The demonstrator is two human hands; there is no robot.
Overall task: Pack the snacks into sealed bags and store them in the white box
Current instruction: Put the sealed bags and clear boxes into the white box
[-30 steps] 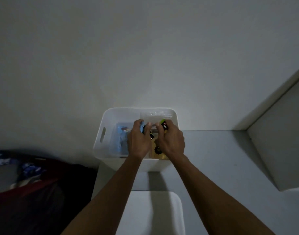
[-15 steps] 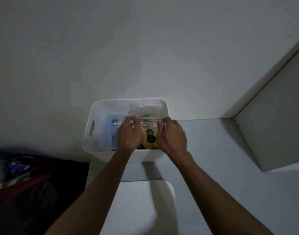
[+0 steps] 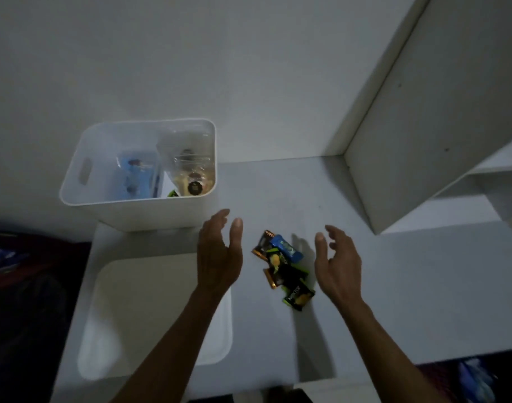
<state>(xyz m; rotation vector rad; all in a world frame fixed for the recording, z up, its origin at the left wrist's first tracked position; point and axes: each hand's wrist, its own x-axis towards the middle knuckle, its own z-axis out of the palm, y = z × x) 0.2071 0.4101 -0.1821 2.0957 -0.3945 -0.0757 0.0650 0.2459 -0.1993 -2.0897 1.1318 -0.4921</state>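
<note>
Both hands, left (image 3: 218, 257) and right (image 3: 337, 269), hover released either side of a dim snack packet pile (image 3: 282, 269) on the desk (image 3: 394, 286). Sealed bags (image 3: 188, 167) sit blurred inside the white box (image 3: 83, 199).

This looks like a room in a home, dimly lit, with a plain painted wall (image 3: 191, 53) filling the upper half of the frame and white shelving (image 3: 441, 117) with open compartments at the upper right. A white tabletop (image 3: 409, 286) in the lower half carries a white box (image 3: 138, 210) at centre left, its lid (image 3: 150, 315) lying below it, and a small heap of wrapped snacks (image 3: 284, 269) at centre. Dark, red and blue fabric (image 3: 25, 274), perhaps clothing or bedding, lies bundled at the lower left edge.
</note>
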